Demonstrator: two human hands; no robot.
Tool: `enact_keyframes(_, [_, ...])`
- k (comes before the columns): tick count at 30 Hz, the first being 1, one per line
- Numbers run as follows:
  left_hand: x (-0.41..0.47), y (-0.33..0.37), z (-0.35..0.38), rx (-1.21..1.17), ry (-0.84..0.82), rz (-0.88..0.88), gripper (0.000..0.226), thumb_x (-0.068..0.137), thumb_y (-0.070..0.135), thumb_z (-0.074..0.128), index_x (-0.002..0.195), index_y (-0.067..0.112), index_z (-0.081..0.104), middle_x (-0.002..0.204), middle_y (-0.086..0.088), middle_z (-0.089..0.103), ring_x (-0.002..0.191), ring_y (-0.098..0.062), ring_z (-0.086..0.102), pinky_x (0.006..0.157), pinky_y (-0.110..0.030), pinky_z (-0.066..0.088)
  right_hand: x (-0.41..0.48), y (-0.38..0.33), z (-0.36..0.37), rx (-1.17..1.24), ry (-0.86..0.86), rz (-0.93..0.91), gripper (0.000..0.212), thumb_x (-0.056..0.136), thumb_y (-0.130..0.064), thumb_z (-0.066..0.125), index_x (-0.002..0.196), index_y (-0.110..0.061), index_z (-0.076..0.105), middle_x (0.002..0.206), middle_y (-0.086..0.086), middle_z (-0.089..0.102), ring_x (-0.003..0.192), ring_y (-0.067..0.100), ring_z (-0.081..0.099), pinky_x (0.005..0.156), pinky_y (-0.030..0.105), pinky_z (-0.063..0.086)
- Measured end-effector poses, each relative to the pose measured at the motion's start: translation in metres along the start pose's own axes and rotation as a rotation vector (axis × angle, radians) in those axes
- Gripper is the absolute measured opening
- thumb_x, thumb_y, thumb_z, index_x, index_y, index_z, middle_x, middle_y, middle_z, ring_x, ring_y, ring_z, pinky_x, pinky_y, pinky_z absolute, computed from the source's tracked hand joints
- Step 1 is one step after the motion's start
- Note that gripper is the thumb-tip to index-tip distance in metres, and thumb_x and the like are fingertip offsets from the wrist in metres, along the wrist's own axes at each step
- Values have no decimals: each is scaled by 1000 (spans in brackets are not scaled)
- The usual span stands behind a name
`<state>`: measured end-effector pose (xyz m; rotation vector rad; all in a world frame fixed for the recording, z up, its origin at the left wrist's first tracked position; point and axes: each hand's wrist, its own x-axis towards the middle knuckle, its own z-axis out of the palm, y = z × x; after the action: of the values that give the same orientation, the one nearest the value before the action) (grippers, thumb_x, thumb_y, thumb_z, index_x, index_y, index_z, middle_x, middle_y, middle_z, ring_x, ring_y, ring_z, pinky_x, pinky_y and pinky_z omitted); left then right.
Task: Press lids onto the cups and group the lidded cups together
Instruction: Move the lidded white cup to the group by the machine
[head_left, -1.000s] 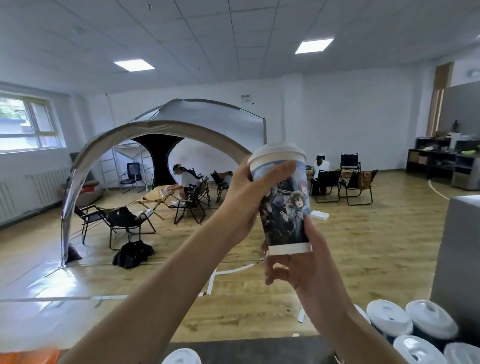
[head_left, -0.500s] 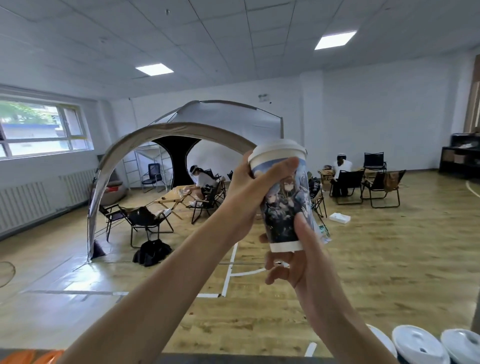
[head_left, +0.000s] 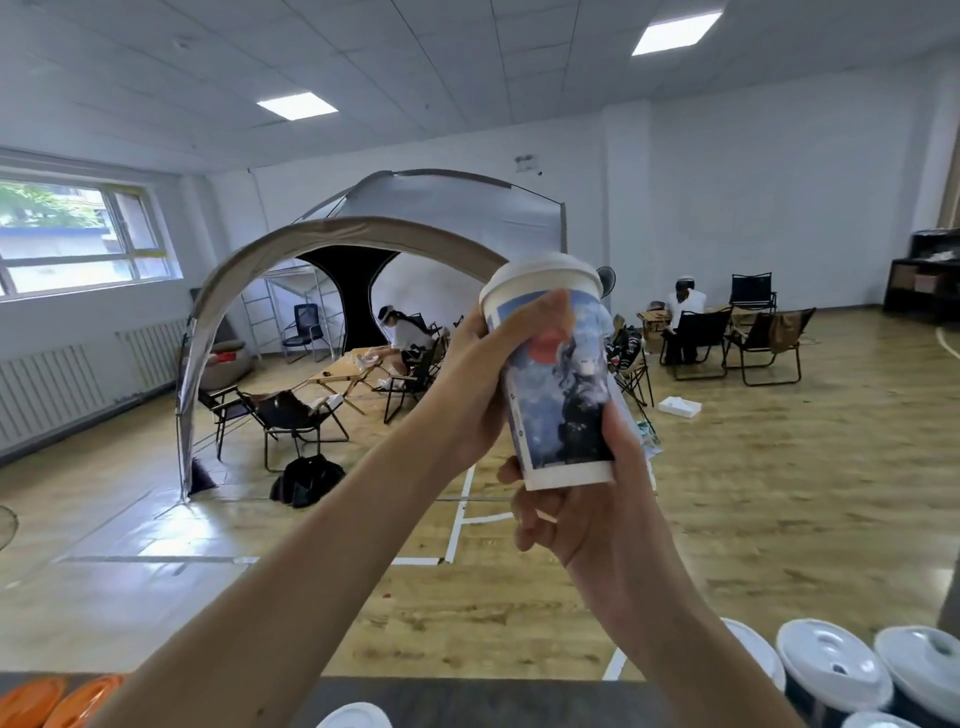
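I hold a tall paper cup (head_left: 558, 395) with a printed picture up in front of me, a white lid (head_left: 543, 273) sitting on its rim. My left hand (head_left: 483, 374) wraps the cup's upper part just under the lid. My right hand (head_left: 587, 514) grips the cup's base from below. At the bottom right stand several lidded cups (head_left: 834, 670) close together on the dark table (head_left: 467, 699). One loose white lid (head_left: 356, 717) lies at the bottom edge.
Orange discs (head_left: 57, 701) lie at the bottom left corner. Beyond the table is a wooden floor with a grey arched tent (head_left: 363, 228), folding chairs (head_left: 291, 415) and two seated people at low tables.
The cup has turned in my hands, showing a lighter part of its picture. My view has shifted left and up, so fewer lidded cups show at the bottom right.
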<state>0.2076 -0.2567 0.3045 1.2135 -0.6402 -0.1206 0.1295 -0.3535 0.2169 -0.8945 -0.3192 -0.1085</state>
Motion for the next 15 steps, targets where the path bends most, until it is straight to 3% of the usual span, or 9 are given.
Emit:
enact_keyframes(2, [1,-2,0,9,27,33,62,75,23,86,128,4,59,100,-11,74,89,-28,73,78,-37,62,-2,-2,-2,5,-25,23,59,93,-61,46,106,-10,73,87,22,67,56,24,58,48,31,52])
enact_keyframes(4, [2,-6,1,70,84,77,58,76,21,82,127,10,57,101,-9,73,89,-26,74,79,-38,61,0,0,-5,-32,17,-29,62,87,-68,60,114,-13,71,93,20,66,64,25,62,52,34,55])
enact_keyframes(7, [1,-9,4,99,92,97,65,74,19,87,130,11,54,103,-10,71,88,-24,74,79,-37,61,2,4,-7,-117,92,-119,88,68,-69,78,127,-7,58,96,24,66,70,28,66,58,36,56])
enact_keyframes(10, [-2,-5,5,32,44,64,64,81,21,83,134,0,54,100,-12,71,85,-27,72,78,-38,60,-1,1,-6,-48,9,-73,56,89,-62,61,114,-14,70,95,29,65,65,27,63,57,34,56])
enact_keyframes(12, [-4,-4,5,36,49,60,64,82,24,79,134,-4,54,104,-17,71,87,-30,71,78,-40,61,-4,-1,-3,22,-44,-21,53,93,-58,47,107,-16,75,93,24,67,63,25,61,57,32,55])
enact_keyframes(15, [-7,-7,6,113,95,100,74,72,30,87,132,1,55,113,-24,70,91,-32,73,82,-45,63,-7,2,-1,22,-28,-36,48,90,-58,50,103,-21,77,97,23,66,65,25,61,57,33,56])
